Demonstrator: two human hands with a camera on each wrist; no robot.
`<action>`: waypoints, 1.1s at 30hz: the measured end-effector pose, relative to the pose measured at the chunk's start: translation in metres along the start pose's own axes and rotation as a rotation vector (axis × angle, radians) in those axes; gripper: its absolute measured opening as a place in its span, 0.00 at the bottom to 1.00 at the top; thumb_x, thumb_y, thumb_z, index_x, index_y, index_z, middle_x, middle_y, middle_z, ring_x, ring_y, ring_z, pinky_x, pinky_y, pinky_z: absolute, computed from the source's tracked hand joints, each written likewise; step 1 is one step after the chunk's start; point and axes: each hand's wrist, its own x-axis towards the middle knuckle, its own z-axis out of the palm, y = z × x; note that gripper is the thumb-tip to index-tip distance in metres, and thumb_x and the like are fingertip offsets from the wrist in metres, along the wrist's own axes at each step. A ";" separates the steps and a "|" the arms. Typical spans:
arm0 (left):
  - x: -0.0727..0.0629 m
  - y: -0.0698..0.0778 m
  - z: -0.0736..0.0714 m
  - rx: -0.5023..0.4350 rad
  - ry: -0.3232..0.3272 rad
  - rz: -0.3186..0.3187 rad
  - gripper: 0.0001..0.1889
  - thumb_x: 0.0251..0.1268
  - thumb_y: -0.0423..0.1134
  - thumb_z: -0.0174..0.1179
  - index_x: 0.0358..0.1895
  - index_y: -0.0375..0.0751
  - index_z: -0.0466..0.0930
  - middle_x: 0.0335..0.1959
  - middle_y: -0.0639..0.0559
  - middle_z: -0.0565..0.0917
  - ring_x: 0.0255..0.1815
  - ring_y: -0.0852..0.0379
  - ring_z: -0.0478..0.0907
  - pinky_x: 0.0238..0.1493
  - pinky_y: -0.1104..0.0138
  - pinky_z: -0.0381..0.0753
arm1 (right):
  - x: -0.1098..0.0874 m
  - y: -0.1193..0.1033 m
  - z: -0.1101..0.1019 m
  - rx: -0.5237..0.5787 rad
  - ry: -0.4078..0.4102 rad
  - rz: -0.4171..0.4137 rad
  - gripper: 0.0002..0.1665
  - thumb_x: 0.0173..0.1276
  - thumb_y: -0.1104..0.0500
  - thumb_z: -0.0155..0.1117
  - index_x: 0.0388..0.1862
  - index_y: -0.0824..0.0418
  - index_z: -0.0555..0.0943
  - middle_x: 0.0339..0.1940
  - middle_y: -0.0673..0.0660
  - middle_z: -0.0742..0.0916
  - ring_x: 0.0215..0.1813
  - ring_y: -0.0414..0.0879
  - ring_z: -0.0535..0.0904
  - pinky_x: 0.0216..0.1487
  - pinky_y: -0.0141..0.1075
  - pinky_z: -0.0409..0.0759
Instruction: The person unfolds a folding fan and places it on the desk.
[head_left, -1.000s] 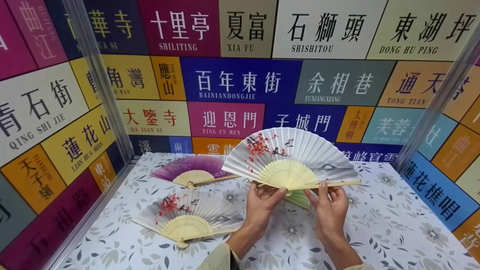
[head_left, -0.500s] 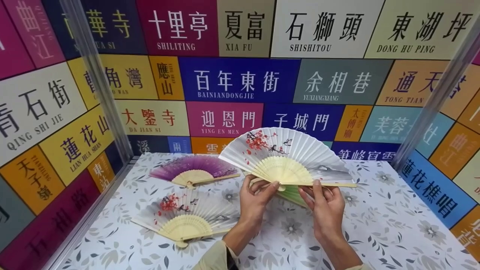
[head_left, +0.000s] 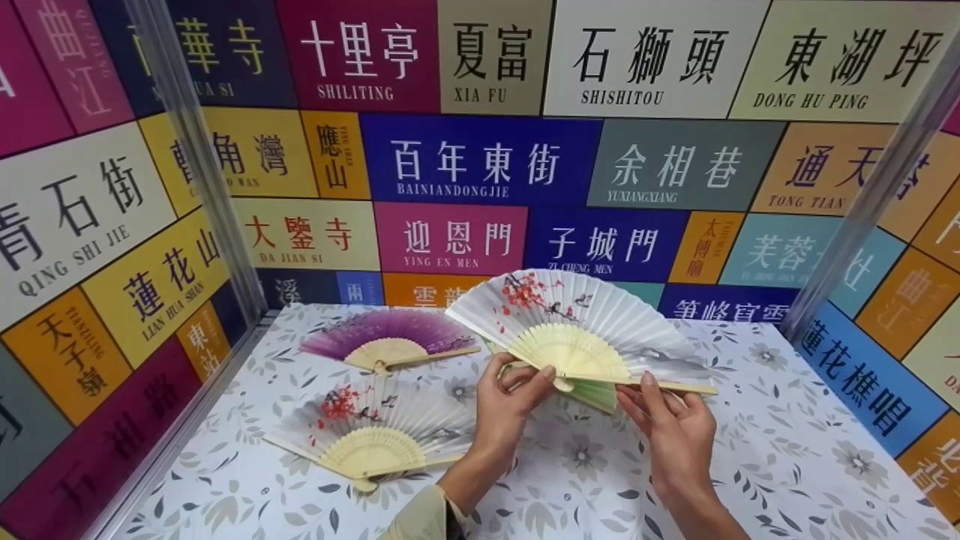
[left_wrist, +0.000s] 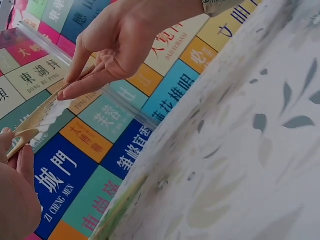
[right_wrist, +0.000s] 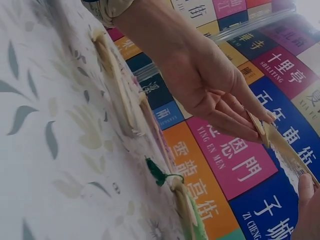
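Note:
An open folding fan (head_left: 630,315), white-grey with red blossoms, birds and pale slats, is held up above the table. My left hand (head_left: 506,409) pinches it at the pivot, thumb in front. With thumb and fingertips, my right hand (head_left: 679,435) grips the outer guard stick near its right end. The left wrist view shows the fan (left_wrist: 42,117) nearly edge-on between both hands. Behind and below it lies a green fan (head_left: 596,394), mostly hidden. A matching blossom fan (head_left: 375,446) lies spread on the table, left of my left hand.
A purple fan (head_left: 394,337) lies spread at the back left. The table (head_left: 585,495) wears a leaf-patterned cover. Panels of coloured signs (head_left: 480,161) stand behind and at both sides. A green tassel (right_wrist: 156,171) hangs by the green fan in the right wrist view.
The held fan has shifted slightly left, then dipped, and its right end now tilts lower. My right hand has moved down and a little right with it. The fans on the table stay put.

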 end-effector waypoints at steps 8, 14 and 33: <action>-0.016 -0.001 -0.023 0.059 0.012 -0.107 0.11 0.79 0.33 0.65 0.49 0.28 0.75 0.35 0.45 0.91 0.38 0.53 0.93 0.50 0.60 0.96 | -0.013 0.012 -0.019 -0.063 0.026 0.081 0.33 0.73 0.56 0.77 0.69 0.60 0.69 0.43 0.49 0.94 0.47 0.46 0.95 0.60 0.38 0.92; -0.023 0.004 -0.045 0.159 0.037 -0.146 0.12 0.80 0.35 0.66 0.49 0.29 0.75 0.35 0.45 0.91 0.38 0.52 0.93 0.48 0.60 0.96 | -0.016 0.017 -0.037 -0.123 0.130 0.159 0.35 0.69 0.63 0.80 0.64 0.54 0.67 0.45 0.50 0.90 0.46 0.47 0.95 0.59 0.40 0.93; -0.021 0.011 -0.081 0.519 0.023 -0.231 0.09 0.79 0.34 0.64 0.44 0.28 0.77 0.33 0.31 0.92 0.28 0.43 0.93 0.33 0.59 0.96 | -0.023 0.036 -0.100 -0.515 0.007 0.457 0.31 0.61 0.53 0.87 0.50 0.69 0.79 0.28 0.57 0.93 0.31 0.47 0.93 0.35 0.35 0.94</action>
